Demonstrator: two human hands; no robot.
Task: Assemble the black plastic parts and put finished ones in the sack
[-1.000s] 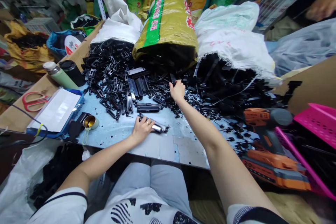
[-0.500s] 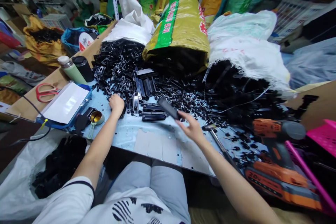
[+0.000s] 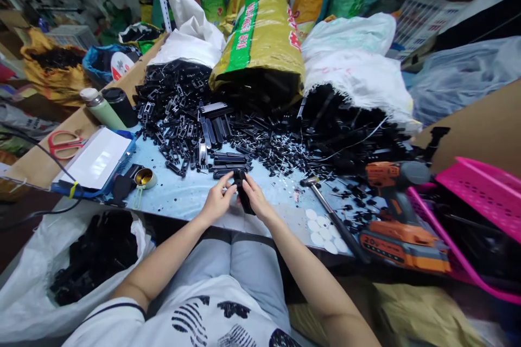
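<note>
Both hands meet over the front of the table. My right hand [image 3: 257,198] is closed around a long black plastic part [image 3: 245,199], held at a slant with its lower end toward me. My left hand [image 3: 218,199] is closed at the part's upper end, fingertips against it; whether they also pinch a smaller piece, I cannot make out. Just beyond the fingers lies a short stack of long black bars [image 3: 230,160]. Behind it are more upright black bars [image 3: 215,129] and a heap of black slotted clips [image 3: 179,95].
A hammer [image 3: 325,203], white discs [image 3: 323,230] and an orange cordless drill [image 3: 401,217] lie to the right, beside a pink basket [image 3: 480,184]. Small pins [image 3: 280,149] spread across the middle. At left are a metal cup [image 3: 145,178], red scissors [image 3: 65,144] and bottles [image 3: 101,110].
My left hand has come from the clip heap to the centre. My right hand has brought the black part nearer me, and the hands have met. The view has shifted right.
</note>
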